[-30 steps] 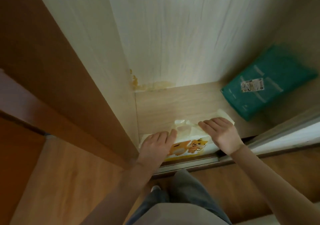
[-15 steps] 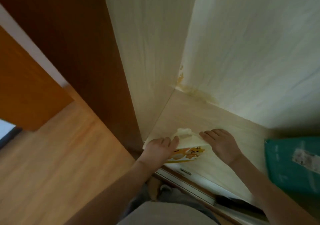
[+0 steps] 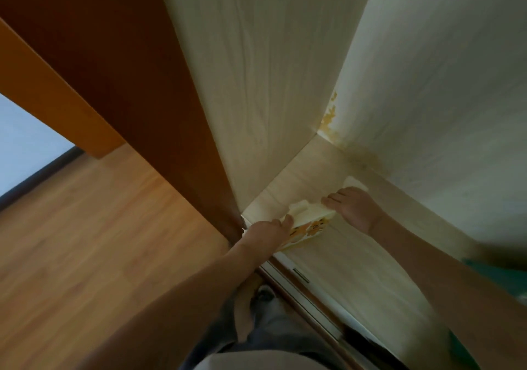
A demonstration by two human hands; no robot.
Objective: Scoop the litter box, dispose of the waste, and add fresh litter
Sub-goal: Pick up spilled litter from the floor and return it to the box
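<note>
— Down on the closet floor (image 3: 353,258), near its corner, our litter bag (image 3: 309,223) lies flat, by the sliding track (image 3: 299,274)?

— Yes. Our left hand (image 3: 266,231) grips its near end, and our right hand (image 3: 353,205) curls over the far end, probably so we can lift it out evenly.

— Anything else?

— Only a green package (image 3: 502,277), well off right.

A teal package (image 3: 510,278) lies at the closet floor's (image 3: 310,176) right edge; a yellow stain (image 3: 330,119) marks its back corner.
</note>
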